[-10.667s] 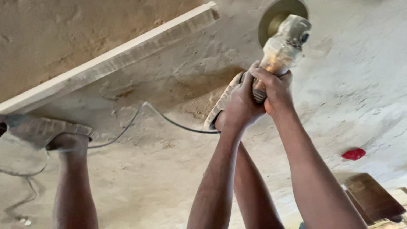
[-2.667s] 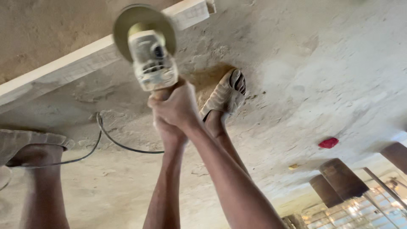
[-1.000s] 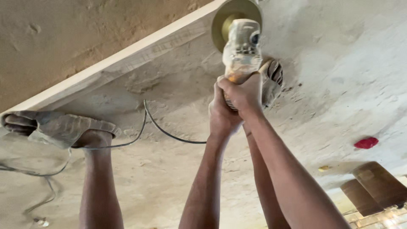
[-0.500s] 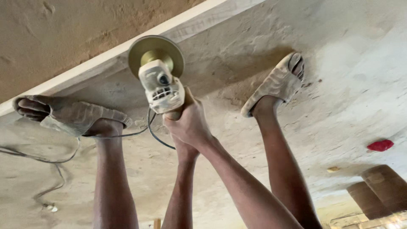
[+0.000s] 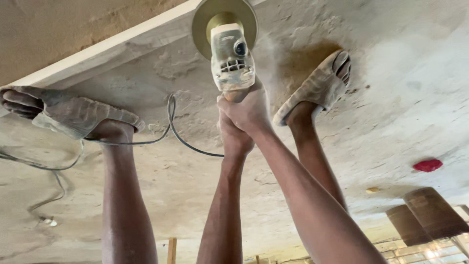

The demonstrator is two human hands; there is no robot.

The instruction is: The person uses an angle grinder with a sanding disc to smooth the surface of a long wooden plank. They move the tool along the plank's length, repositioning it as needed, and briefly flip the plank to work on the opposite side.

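Grinder, dusty grey with a round yellowish disc, sits at the edge of the pale stone slab on the floor. Right hand and left hand are both closed around its handle. Black cable runs past the dusty sandals. One small red object lies well apart.

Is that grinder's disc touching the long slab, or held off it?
Touching, it seems: the grinder, gripped by both hands, has its disc against the slab edge.
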